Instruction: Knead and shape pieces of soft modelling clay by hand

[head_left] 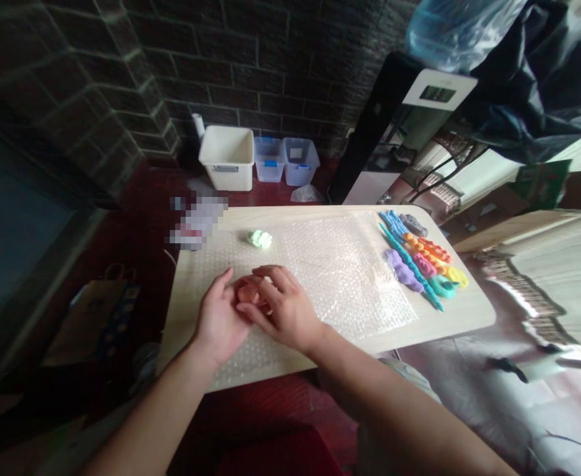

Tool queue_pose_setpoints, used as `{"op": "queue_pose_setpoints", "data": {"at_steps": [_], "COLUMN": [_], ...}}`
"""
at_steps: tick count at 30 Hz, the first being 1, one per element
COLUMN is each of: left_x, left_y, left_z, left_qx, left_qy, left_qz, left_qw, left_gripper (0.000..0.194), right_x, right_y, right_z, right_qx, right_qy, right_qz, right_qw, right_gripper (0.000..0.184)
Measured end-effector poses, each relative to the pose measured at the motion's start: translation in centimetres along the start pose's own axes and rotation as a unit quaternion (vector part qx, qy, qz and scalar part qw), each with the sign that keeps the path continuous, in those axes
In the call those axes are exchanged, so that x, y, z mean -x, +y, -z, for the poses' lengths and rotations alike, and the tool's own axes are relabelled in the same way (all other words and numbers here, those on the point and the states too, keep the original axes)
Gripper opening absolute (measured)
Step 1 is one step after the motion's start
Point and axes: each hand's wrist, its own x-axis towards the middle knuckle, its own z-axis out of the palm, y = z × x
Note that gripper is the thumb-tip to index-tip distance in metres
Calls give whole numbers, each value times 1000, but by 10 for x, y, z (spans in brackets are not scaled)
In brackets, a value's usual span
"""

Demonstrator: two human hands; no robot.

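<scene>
My left hand [223,318] is turned palm up with its fingers curled, cradling a small orange-brown lump of modelling clay [247,293]. Over it bends my right hand [287,307], thumb and fingers closed around the lump's right side and hiding part of it. Both hands are above the sheet of bubble wrap [340,271] on the pale wooden table [468,317]. Just beyond them sits a pale green clay lump [259,238]. At the table's right end lie several coloured clay pieces, among them a purple one [403,270] and a long teal strip [412,268].
Behind the table, a cream bin [228,175] and two clear plastic boxes [300,162] stand by the dark brick wall. A water dispenser [384,125] is at the back right. A paper bag [84,320] rests on the floor at left. A blurred-out object overlaps the table's far left corner.
</scene>
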Motion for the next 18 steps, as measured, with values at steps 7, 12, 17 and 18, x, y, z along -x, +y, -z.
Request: {"op": "queue_pose_setpoints", "data": {"at_steps": [7,12,17,18], "left_x": [-15,-15,-14,-14], "left_y": [0,10,14,12], "left_z": [14,19,19,19], "left_qx": [-1,17,60,69], "left_qy": [-84,-60,-94,-96], "left_qz": [-21,-37,-38,-34], "left_qw": [996,997,993,992], "left_gripper": [47,57,61,59], "right_x": [-3,-15,-17,-15], "right_y": [2,10,20,20], "right_z": [1,6,11,10], "right_qx": [-246,-587,-577,-536], "right_qy": [43,121,111,116], "right_qz": [-156,-343,-348,-336], "right_qw": [956,723,731,766], "right_gripper": [34,25,33,33]}}
